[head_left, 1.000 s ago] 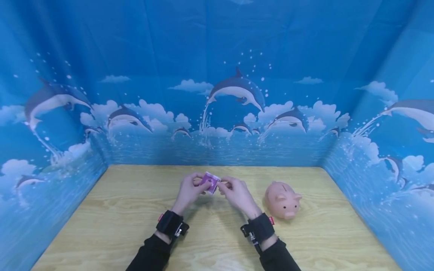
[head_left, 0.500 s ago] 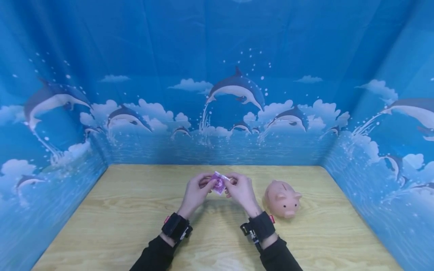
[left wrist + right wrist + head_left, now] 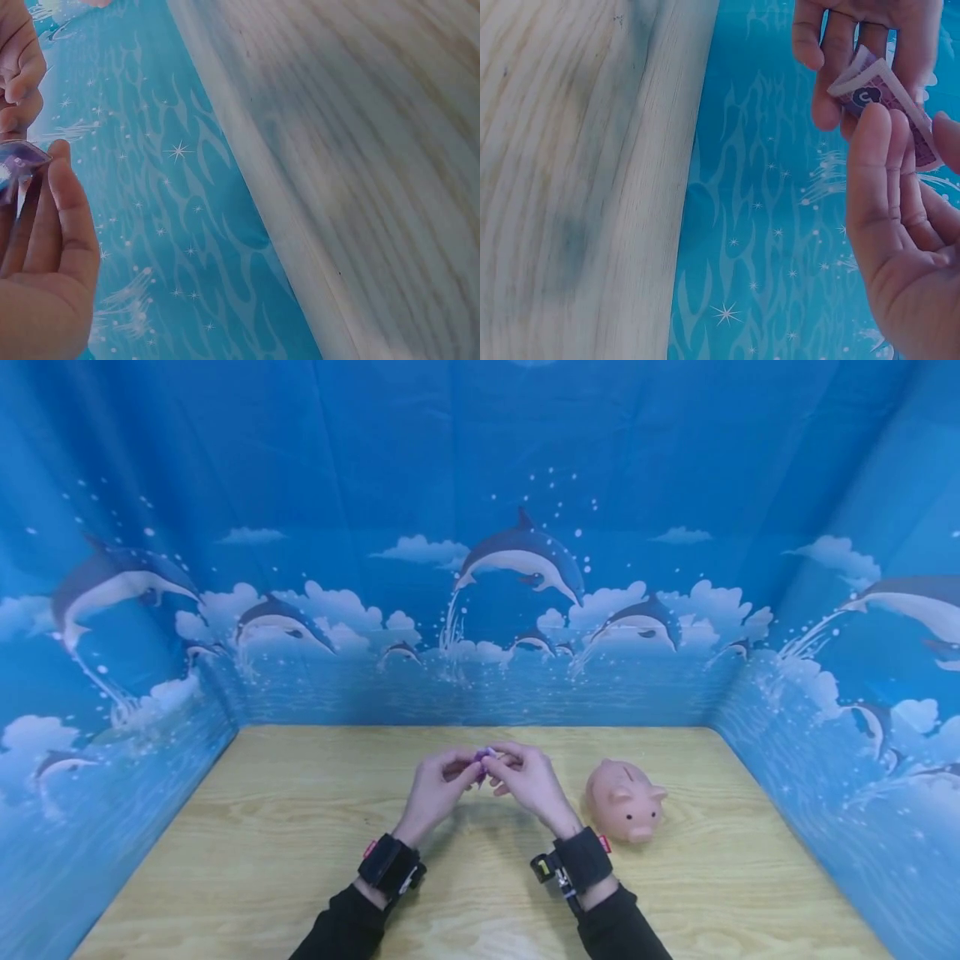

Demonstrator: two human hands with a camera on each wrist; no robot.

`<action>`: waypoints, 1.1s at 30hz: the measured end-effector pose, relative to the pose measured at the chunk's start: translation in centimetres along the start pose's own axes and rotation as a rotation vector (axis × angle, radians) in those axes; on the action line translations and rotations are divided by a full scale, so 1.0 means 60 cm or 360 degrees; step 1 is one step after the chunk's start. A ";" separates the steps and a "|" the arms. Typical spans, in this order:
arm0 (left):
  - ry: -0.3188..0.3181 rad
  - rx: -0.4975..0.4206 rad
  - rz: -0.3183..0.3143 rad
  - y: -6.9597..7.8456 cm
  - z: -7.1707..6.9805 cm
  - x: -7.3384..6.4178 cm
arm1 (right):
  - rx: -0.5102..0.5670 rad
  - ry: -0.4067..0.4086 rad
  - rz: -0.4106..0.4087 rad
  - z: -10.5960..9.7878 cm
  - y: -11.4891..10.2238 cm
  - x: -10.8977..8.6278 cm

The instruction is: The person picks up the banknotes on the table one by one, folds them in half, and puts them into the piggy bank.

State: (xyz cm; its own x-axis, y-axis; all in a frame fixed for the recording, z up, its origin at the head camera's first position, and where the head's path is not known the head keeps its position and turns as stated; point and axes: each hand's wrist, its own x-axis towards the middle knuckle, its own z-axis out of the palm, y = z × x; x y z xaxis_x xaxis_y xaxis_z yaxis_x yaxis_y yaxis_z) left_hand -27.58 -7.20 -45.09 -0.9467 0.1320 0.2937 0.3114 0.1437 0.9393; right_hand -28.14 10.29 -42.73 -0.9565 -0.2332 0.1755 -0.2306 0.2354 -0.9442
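Note:
Above the middle of the table, both hands hold a small purple printed paper note [image 3: 484, 755] with white edges. In the right wrist view the note [image 3: 900, 101] is bent along a fold, with a dark emblem on its face. My left hand [image 3: 435, 787] pinches it from the left, thumb across its front. From the other side, the right hand [image 3: 531, 781] pinches it with thumb and fingertips, the two thumbs nearly meeting. Much of the note is covered by fingers in the head view. A pink piggy bank [image 3: 625, 802] stands right of the right hand, a slot on its back.
The light wooden table [image 3: 300, 843] ends at a blue curtain [image 3: 360, 552] printed with dolphins, which encloses the back and both sides. Black bands with small cameras [image 3: 393, 864] are strapped round the wrists.
The left hand has moved right, bringing the note nearer the right hand. The note's flat face showed earlier; now it is folded and mostly hidden by the fingers. The piggy bank has stayed put.

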 end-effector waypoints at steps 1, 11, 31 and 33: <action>-0.0018 0.0019 0.0017 0.000 0.000 -0.001 | 0.0003 0.0009 0.0009 0.000 0.000 0.000; -0.0166 0.0054 0.0121 -0.005 0.004 -0.005 | 0.0104 0.0111 0.0096 -0.003 0.000 0.002; -0.0220 0.0219 0.0095 -0.001 0.004 -0.005 | -0.0079 0.0168 0.0053 -0.005 -0.004 0.001; -0.0221 0.0217 0.0072 0.000 0.005 -0.006 | -0.0098 0.0183 0.0046 -0.006 -0.003 0.002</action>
State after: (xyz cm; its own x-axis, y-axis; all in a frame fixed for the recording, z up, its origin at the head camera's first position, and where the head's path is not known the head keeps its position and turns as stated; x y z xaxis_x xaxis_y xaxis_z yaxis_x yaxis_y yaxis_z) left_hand -27.22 -6.95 -45.24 -0.9141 0.2739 0.2990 0.3705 0.2648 0.8903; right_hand -28.28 10.54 -42.45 -0.9763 -0.1167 0.1822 -0.2095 0.2987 -0.9311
